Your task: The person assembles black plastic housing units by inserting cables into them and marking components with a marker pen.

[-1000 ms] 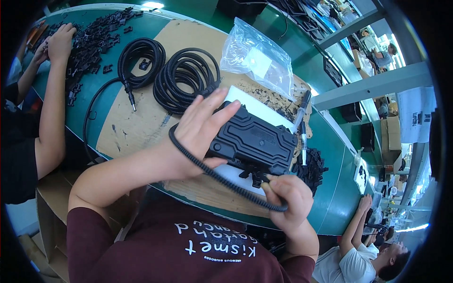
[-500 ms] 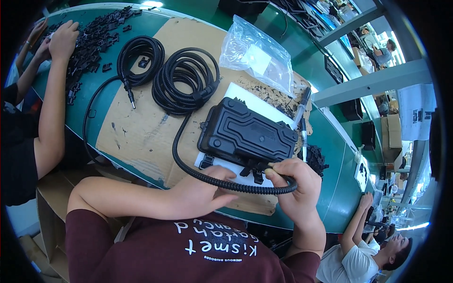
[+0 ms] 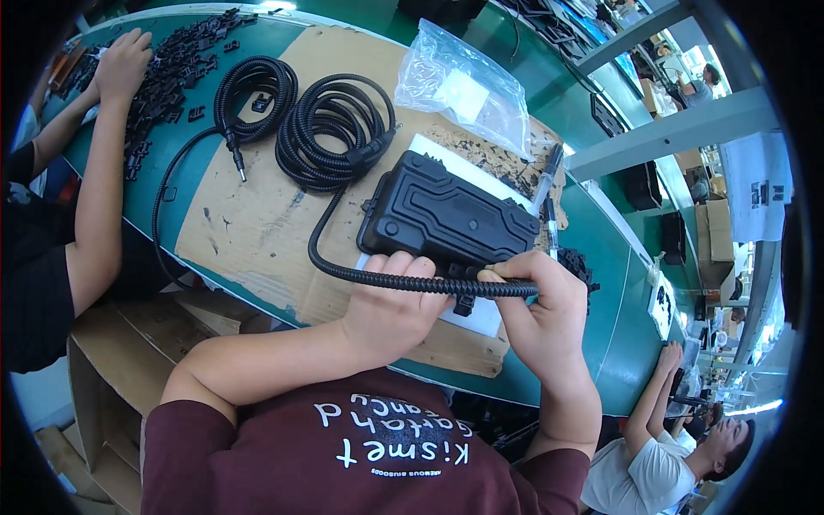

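Note:
A black plastic case (image 3: pixel 459 210) with raised ridges lies tilted on a white slab (image 3: pixel 476 322). My right hand (image 3: pixel 549 309) pinches a black corrugated hose (image 3: pixel 378 279) by the case's near side. From there the hose runs left across my left hand (image 3: pixel 395 309) to a large coil (image 3: pixel 318 142). My left fingers are curled beneath the hose against the case's near edge; what they grip there is hidden. A black latch (image 3: pixel 463 305) shows between my hands. Left of the large coil lies a second hose coil (image 3: pixel 227 103) with a metal-tipped end.
Cardboard (image 3: pixel 249 215) covers part of the green table (image 3: pixel 614 343). A clear plastic bag (image 3: pixel 468 86) and a pen-like tool (image 3: pixel 548 180) lie beyond the case. Many small black clips (image 3: pixel 176 81) are heaped far left, by a co-worker's hand (image 3: pixel 124 64). Another person (image 3: pixel 644 472) sits at right.
My left hand has moved from open beside the hose to curled under it at the case's edge. The hose span between my hands has risen and straightened. My right hand still pinches it.

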Action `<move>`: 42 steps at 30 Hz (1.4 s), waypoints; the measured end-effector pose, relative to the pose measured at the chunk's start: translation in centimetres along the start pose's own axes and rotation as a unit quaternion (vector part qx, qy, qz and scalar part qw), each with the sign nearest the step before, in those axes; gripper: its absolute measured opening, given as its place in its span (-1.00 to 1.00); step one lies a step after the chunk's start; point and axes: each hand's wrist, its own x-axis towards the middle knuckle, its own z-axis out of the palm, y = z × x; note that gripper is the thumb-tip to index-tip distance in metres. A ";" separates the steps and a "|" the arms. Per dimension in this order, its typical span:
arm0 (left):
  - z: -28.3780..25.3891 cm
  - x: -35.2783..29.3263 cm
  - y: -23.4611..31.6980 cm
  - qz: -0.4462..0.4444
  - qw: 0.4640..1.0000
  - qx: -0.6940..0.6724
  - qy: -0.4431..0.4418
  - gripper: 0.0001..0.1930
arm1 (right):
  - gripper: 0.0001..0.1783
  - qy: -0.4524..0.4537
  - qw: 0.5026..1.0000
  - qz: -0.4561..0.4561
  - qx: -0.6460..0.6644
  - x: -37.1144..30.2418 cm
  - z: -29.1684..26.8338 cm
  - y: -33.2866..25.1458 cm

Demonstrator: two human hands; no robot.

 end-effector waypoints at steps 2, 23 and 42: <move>-0.3 0.0 -0.2 0.015 0.999 0.026 0.022 -0.86 | -0.86 -0.006 1.000 0.008 0.010 -0.1 0.0 0.2; -1.8 -0.1 -3.2 0.134 0.984 0.104 0.044 -0.90 | -0.86 -0.023 0.999 0.030 0.013 -0.2 0.1 0.2; -2.4 3.6 -7.4 -0.028 0.968 -0.242 -0.056 0.08 | -0.88 0.001 0.989 0.098 0.114 -0.1 0.6 0.4</move>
